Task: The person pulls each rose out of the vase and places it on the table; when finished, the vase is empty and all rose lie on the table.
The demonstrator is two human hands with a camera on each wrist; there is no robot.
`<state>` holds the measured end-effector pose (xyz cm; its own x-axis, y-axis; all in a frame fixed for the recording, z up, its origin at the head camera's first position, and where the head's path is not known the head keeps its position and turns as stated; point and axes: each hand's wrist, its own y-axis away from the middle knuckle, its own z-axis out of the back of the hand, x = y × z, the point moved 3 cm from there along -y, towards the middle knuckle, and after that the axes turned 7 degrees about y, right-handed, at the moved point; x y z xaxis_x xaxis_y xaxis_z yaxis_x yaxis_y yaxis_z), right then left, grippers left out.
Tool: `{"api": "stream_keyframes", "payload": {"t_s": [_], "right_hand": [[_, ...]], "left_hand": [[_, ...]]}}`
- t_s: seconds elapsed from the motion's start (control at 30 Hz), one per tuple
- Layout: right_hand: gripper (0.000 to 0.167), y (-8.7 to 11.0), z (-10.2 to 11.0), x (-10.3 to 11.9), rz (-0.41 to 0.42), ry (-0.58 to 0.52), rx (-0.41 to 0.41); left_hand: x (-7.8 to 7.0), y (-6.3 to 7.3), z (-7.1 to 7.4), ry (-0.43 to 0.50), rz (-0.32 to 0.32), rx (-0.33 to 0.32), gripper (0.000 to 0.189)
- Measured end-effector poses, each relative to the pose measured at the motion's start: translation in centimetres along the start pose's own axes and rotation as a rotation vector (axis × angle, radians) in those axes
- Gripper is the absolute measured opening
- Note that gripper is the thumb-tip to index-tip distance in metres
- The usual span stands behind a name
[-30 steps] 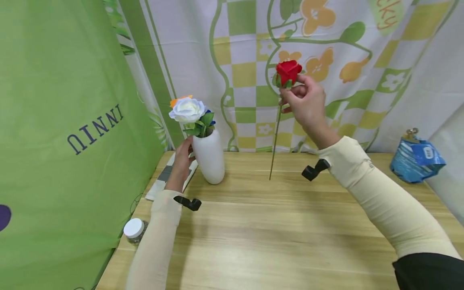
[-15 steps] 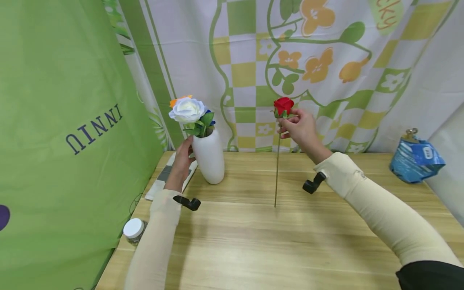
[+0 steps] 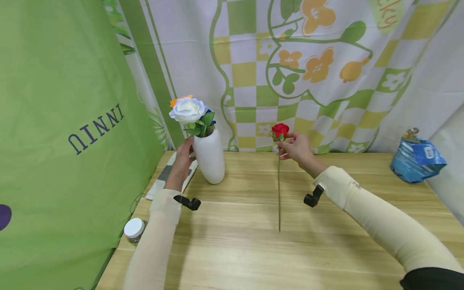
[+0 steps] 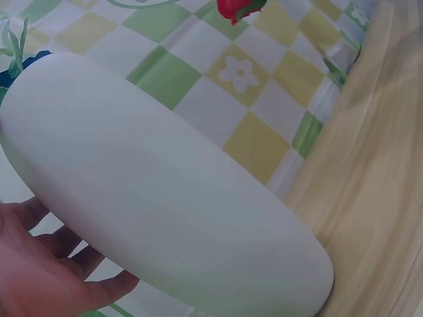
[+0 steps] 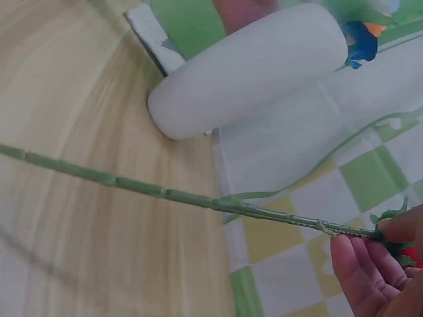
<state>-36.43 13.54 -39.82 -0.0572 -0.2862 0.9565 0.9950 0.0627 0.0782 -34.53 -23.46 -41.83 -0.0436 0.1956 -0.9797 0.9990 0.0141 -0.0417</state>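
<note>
On the left of the table stands a tall white vase (image 3: 209,159), holding a white artificial rose (image 3: 188,110), an orange flower (image 3: 177,100) and a partly hidden blue one (image 3: 212,120). My left hand (image 3: 182,159) holds the vase from its left side, fingers bent against the wall in the left wrist view. Right of the vase, my right hand (image 3: 298,150) pinches a red artificial rose (image 3: 280,131) just beneath its head. The rose's long green stem (image 5: 165,193) hangs down almost straight; whether its lower end touches the table cannot be told.
A folded cloth (image 3: 163,179) lies behind the left hand. A jar with a white lid (image 3: 134,228) stands by the left forearm at the table's edge. At the far right sits a blue bag (image 3: 417,159). Printed curtains (image 3: 250,72) border the wooden table (image 3: 239,249).
My right hand has come down and nearer with the red rose, from well above the table to about the height of the table's back edge in view. Left hand and vase have stayed put.
</note>
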Motion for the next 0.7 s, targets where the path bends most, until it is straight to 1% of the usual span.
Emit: {"api": "stream_keyframes", "payload": {"t_s": [0.13,0.23,0.33,0.43,0.53,0.7], "right_hand": [[0.057,0.0,-0.4,-1.4,-0.031,0.02,0.008],[0.06,0.0,-0.9,-2.7,-0.058,0.069,0.031],[0.055,0.3,-1.3,-3.8,-0.071,0.14,0.044],[0.05,0.5,-1.7,-4.8,-0.083,0.185,0.052],[0.042,0.5,-2.1,-5.5,-0.105,0.189,0.057],[0.036,0.4,-2.5,-6.5,-0.138,0.157,0.072]], "left_hand": [[-0.6,0.5,-0.3,-0.02,0.009,0.018,0.057],[-1.2,1.1,-0.6,-0.047,0.011,0.026,0.058],[-1.8,1.5,-0.9,-0.053,0.007,0.035,0.056],[-2.0,1.6,-1.0,-0.055,0.008,0.035,0.055],[-2.0,1.6,-1.0,-0.061,0.011,0.033,0.057],[-1.9,1.6,-1.0,-0.063,0.013,0.028,0.058]]}}
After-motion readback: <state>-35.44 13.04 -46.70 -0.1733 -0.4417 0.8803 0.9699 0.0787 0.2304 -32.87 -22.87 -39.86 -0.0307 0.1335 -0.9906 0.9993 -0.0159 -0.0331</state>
